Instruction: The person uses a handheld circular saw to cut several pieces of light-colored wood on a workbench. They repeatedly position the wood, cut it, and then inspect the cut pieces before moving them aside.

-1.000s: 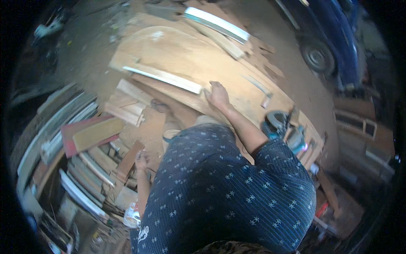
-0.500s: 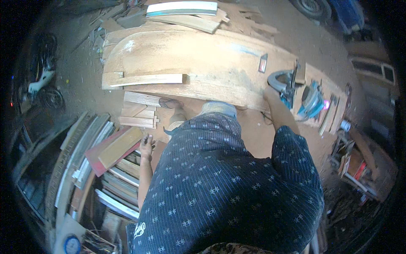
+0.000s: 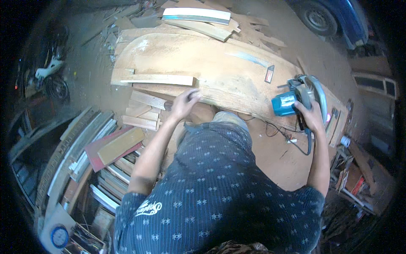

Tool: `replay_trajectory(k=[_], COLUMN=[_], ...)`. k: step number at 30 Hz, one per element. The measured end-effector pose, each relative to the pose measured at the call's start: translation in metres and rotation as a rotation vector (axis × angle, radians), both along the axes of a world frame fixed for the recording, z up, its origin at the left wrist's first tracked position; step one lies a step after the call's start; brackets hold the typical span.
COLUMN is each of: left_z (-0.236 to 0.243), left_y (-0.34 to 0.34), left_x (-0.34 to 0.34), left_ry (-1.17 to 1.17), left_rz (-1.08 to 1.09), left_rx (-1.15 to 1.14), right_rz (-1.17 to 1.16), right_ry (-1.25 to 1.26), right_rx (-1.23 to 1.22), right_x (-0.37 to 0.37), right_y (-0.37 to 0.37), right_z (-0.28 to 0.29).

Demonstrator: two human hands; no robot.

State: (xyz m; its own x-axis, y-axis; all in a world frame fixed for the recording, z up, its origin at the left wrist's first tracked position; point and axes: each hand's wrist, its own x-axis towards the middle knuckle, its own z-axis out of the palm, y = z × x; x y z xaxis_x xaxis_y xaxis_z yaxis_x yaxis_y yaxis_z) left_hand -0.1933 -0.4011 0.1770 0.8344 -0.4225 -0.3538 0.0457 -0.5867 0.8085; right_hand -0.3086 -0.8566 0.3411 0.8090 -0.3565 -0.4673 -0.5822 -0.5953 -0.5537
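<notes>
My right hand (image 3: 312,116) is wrapped round the handle of a teal circular saw (image 3: 284,104) at the right end of a dusty wooden worktable (image 3: 177,51). The saw's round metal blade guard stands on its far right side, and a dark cord hangs from the handle. Over the table's near edge is my left hand (image 3: 185,104), fingers loosely bent and apart, with nothing visible in it. Just beyond it a pale wooden strip (image 3: 165,79) lies along the tabletop. A small dark-edged piece with a red middle (image 3: 269,74) lies left of the saw.
Short boards (image 3: 144,111) lie left of my legs, near a red panel (image 3: 94,149) and stacked long planks (image 3: 78,144). More boards (image 3: 196,16) lie beyond the table. A blue vehicle (image 3: 351,21) stands at far right, a motorbike (image 3: 53,72) at far left. Loose cord (image 3: 275,129) trails below the table edge.
My left hand has risen from beside the plank stack to the table's near edge. My right hand has moved rightward, and the saw now sits further right, turned differently.
</notes>
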Motion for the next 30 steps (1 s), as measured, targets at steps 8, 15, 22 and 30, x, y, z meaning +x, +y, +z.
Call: replay_trajectory(k=[8, 15, 22, 30], left_z=[0.002, -0.03, -0.041, -0.079], left_y=[-0.072, -0.021, -0.003, 0.009], left_x=[0.025, -0.004, -0.012, -0.016], left_ry=[0.319, 0.617, 0.635, 0.603], left_rz=[0.166, 0.451, 0.565, 0.635], left_rx=[-0.16, -0.347, -0.29, -0.311], right_rz=[-0.078, 0.541, 0.714, 0.749], right_ry=[-0.109, -0.157, -0.113, -0.114], right_rx=[0.542, 0.292, 0.271, 0.283], right_x=[0.022, 0.038, 0.038, 0.066], right_y=[0.099, 0.163, 0.178, 0.2], right_z=[-0.014, -0.072, -0.122, -0.132])
